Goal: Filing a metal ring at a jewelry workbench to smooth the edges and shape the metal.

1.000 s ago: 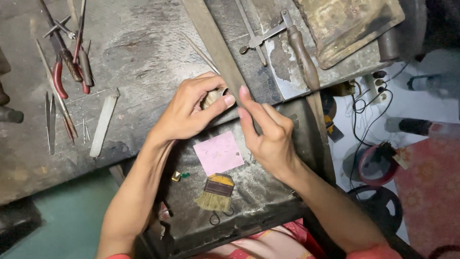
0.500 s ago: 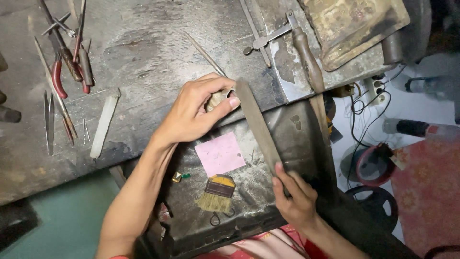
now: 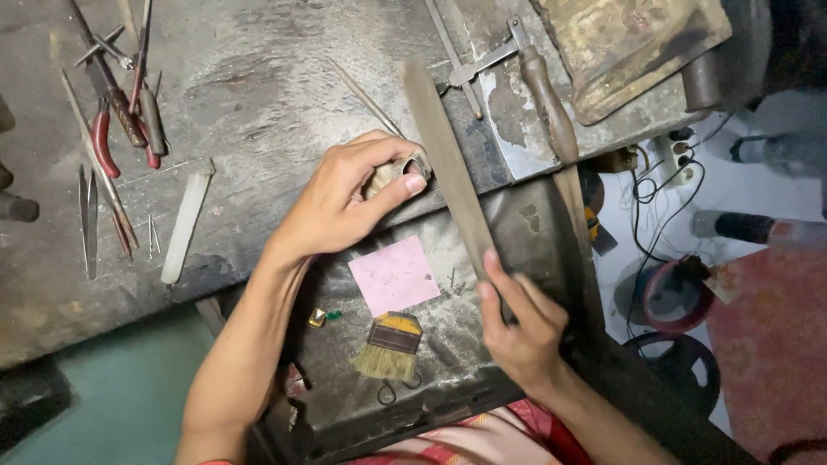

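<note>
My left hand point(image 3: 345, 202) pinches a small metal piece point(image 3: 392, 170) against the front edge of the worn workbench point(image 3: 250, 95). A long flat file point(image 3: 444, 159) rests slantwise against that piece, its tip pointing up the bench. My right hand point(image 3: 521, 323) grips the file's lower end over the dark metal tray point(image 3: 508, 224). In the tray lie a pink paper square point(image 3: 394, 275), a small brush point(image 3: 389, 346) and two tiny stones, one yellow, one green point(image 3: 323, 317).
Red-handled pliers point(image 3: 102, 138), tweezers point(image 3: 88, 220), thin picks and a pale stick point(image 3: 185, 220) lie on the bench's left. A wooden-handled tool point(image 3: 547, 95) and a battered metal block point(image 3: 637, 43) sit at the upper right. Cables and a power strip point(image 3: 663, 172) lie on the floor to the right.
My right hand slid down from the piece to the file's lower end, then pushed the file up along the piece. The left hand kept its grip.
</note>
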